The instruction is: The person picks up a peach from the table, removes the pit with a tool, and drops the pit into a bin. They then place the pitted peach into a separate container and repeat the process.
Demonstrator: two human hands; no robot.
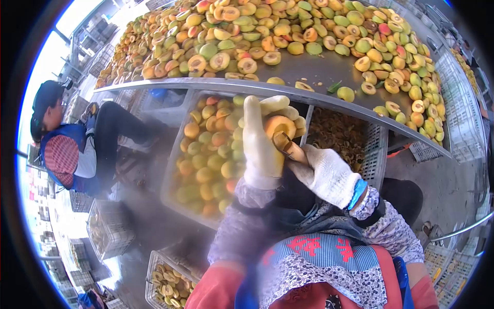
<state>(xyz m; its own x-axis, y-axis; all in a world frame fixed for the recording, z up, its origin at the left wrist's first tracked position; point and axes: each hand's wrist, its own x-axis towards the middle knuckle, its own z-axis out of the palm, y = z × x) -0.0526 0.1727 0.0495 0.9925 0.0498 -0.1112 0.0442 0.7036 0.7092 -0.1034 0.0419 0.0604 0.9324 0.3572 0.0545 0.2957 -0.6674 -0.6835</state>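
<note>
My left hand [259, 147], in a pale glove, is closed around a halved yellow peach [280, 124] with its cut face turned toward me. My right hand [329, 172], in a white knit glove with a blue band at the wrist, grips a pitting knife [292, 148] with a curved metal blade. The blade's tip meets the cut face near the stone's place; whether the stone is inside is hidden. Both hands are just before the metal table's near edge, above a crate of whole peaches [211, 159] and a crate of dark brown scraps [337, 136].
Many halved peaches [221, 62] are heaped on the metal table [324, 72]. A co-worker [67, 139] sits at the left, hands near the knees. A crate of peach halves [170, 286] stands low by my left side. Stacked crates [463, 108] line the right.
</note>
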